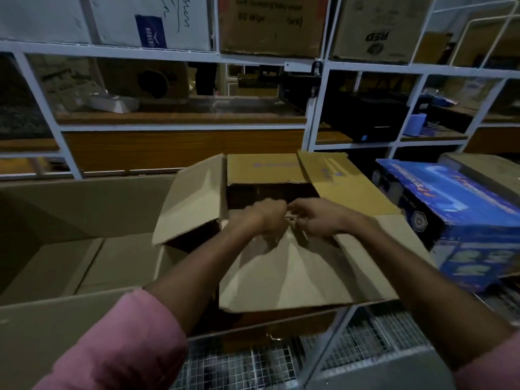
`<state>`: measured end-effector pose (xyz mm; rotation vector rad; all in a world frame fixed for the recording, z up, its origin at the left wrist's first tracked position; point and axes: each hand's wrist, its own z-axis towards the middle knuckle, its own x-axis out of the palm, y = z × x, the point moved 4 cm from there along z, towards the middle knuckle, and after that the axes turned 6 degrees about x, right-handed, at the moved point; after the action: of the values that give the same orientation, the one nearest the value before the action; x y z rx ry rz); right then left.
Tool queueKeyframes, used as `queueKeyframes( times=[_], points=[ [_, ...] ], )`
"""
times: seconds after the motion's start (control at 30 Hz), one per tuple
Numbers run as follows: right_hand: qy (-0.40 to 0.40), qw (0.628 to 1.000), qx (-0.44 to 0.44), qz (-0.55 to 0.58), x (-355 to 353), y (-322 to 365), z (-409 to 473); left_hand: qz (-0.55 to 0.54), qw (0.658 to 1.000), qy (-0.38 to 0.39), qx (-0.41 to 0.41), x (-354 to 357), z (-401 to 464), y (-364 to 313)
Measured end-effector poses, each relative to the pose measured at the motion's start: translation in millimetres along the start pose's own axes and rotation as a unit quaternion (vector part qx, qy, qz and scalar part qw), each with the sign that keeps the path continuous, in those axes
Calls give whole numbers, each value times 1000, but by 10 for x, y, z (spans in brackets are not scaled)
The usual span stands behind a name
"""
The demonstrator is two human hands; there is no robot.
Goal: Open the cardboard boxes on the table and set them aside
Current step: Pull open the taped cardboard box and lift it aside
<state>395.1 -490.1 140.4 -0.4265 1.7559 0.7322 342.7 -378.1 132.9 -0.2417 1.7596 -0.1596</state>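
Note:
A brown cardboard box [351,190] stands in front of me with its top flaps spread; the left flap [194,201] stands up, the far and right flaps lie outward. My left hand [261,218] and my right hand [315,218] meet at the far edge of the near flap [295,277], fingers curled over that edge. The hands are blurred, so the exact hold is unclear. The box's inside shows dark behind them. A large open cardboard box [56,263] sits to the left, touching the first one.
A blue printed box [461,220] lies at the right beside a grey box. White metal shelving [312,114] with cartons rises behind. A wire mesh surface [365,342] lies below the box near me.

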Motion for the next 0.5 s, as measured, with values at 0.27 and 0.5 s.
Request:
queueKeyframes(
  times=[0.27, 0.5],
  points=[
    [-77, 995, 25, -64, 483, -128, 276, -2, 980, -200, 7, 523, 40, 265],
    [-58, 985, 159, -39, 478, -399, 460, 49, 974, -220, -13, 564, 90, 287]
  ],
)
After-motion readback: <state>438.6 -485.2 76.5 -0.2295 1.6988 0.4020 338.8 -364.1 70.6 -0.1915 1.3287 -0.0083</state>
